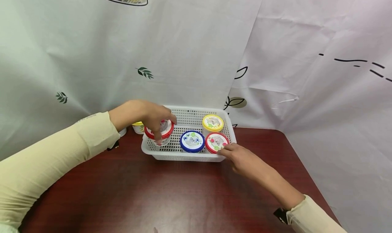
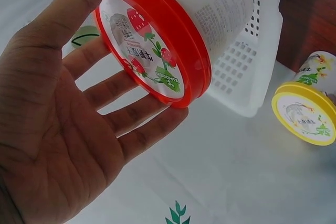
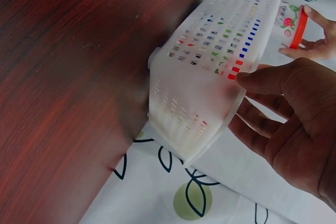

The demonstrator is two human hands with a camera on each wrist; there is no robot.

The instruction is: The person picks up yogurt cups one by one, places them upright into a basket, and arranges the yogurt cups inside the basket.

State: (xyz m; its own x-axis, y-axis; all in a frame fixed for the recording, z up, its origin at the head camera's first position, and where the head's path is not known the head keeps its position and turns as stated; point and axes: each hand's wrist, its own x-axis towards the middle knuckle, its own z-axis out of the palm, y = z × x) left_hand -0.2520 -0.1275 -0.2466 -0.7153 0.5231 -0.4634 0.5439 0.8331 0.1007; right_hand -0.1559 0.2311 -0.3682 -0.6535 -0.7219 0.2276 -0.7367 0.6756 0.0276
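Above the left end of a white perforated plastic basket (image 1: 186,156), I hold a round white tub with a red rimmed lid (image 2: 173,35), lid uppermost. The basket's long axis runs left to right before me; the tub's axis stands roughly upright across it. My left hand (image 1: 150,116), the nearer, grips the lid's edge, thumb and fingers spread around it, palm off the lid. My right hand (image 1: 245,161) pinches the basket's near right corner, beside a second red-lidded round tub (image 1: 215,142) inside.
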